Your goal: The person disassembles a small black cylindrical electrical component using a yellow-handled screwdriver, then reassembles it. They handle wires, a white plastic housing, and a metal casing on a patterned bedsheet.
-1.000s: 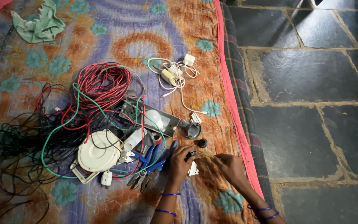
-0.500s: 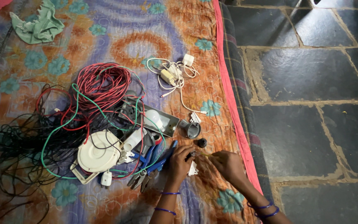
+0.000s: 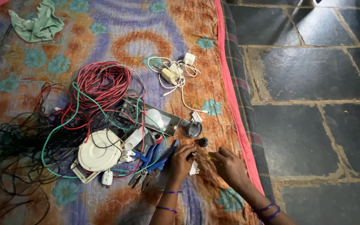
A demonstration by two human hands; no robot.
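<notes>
My left hand (image 3: 181, 159) and my right hand (image 3: 229, 166) meet low on a patterned floor mat (image 3: 117, 37). Between them sits a small white electrical part (image 3: 194, 167), and both hands touch it with curled fingers. How firmly either hand grips it is hidden by the fingers. Just left of my left hand lie blue-handled pliers (image 3: 157, 164). A small black knob (image 3: 203, 142) rests just above the hands.
A red wire coil (image 3: 105, 83), green wire (image 3: 59, 129) and black wires (image 3: 9, 146) tangle at left around a round white fitting (image 3: 98, 152). A white charger cable bundle (image 3: 173, 73) lies higher up. A green cloth (image 3: 36, 25) sits top left. Dark stone floor (image 3: 313, 83) runs along the right.
My right hand has shifted slightly up and left, closer to the white part. The left hand stays in place.
</notes>
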